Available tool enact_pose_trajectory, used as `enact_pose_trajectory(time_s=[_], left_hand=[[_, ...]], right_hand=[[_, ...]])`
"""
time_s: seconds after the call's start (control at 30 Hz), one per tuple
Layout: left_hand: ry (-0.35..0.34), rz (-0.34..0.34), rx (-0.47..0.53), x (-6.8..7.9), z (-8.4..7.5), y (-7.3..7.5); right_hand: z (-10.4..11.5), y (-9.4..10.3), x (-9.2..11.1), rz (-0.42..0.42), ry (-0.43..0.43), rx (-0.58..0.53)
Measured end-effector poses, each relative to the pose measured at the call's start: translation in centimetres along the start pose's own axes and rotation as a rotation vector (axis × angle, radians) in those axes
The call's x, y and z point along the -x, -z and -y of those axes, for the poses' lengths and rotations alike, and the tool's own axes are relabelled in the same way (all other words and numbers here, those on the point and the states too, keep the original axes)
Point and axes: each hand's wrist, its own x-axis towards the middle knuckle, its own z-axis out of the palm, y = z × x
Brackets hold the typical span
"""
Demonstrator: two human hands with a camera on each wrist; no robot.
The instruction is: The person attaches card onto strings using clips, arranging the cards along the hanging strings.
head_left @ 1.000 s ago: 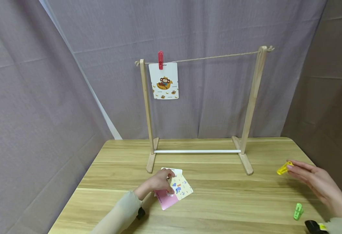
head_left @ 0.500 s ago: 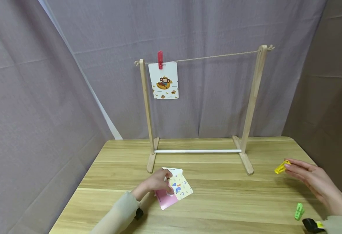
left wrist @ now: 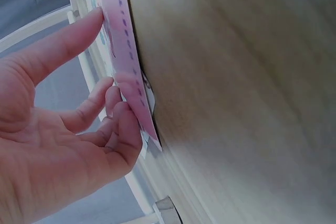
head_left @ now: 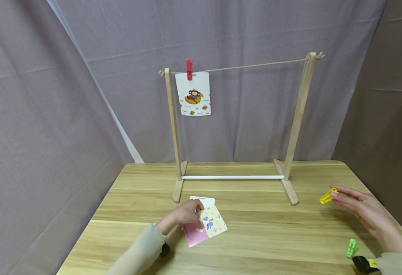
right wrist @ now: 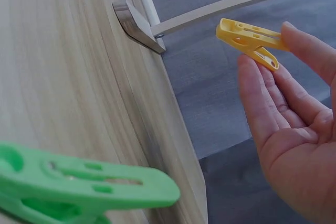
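My left hand (head_left: 187, 212) rests its fingertips on overlapping picture cards on the table. These are a pink card (head_left: 196, 236), a pale yellow card (head_left: 215, 220) with blue figures, and a white card (head_left: 205, 201) behind. In the left wrist view, thumb and fingers (left wrist: 123, 135) are bent and well apart against the pink card, and no pinch shows. At the right, my right hand (head_left: 365, 210) holds a yellow clothespin (right wrist: 252, 36) above the table, thumb on one handle and fingertips under the other. A green clothespin (head_left: 351, 248) lies on the table below that hand.
A wooden stand (head_left: 297, 122) with a string (head_left: 252, 67) across its top stands at the back. A white card with a monkey (head_left: 194, 103) hangs near its left post from a red clothespin (head_left: 189, 69). Grey curtains (head_left: 242, 126) surround the wooden table (head_left: 255, 236).
My right hand has drifted slightly left with the yellow clothespin. The left hand stays over the cards, which have shifted only a little against each other.
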Motion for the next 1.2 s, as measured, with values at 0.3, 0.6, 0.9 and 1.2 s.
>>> enact_pose_trajectory(time_s=[0.3,0.6,0.9,1.2], left_hand=[[-0.014,0.021,0.019,-0.12,-0.36,0.07],[-0.011,0.014,0.041,0.03,-0.59,0.09],[-0.015,-0.011,0.024,-0.29,-0.63,0.09],[-0.065,-0.059,0.052,-0.85,-0.43,0.43]], right_hand=[[-0.15,-0.17,-0.01,0.002,0.018,-0.014],[-0.44,-0.13,-0.05,0.014,0.029,-0.029],[-0.54,-0.25,-0.01,0.015,0.031,-0.048],[-0.46,-0.39,-0.09,-0.02,0.013,-0.012]])
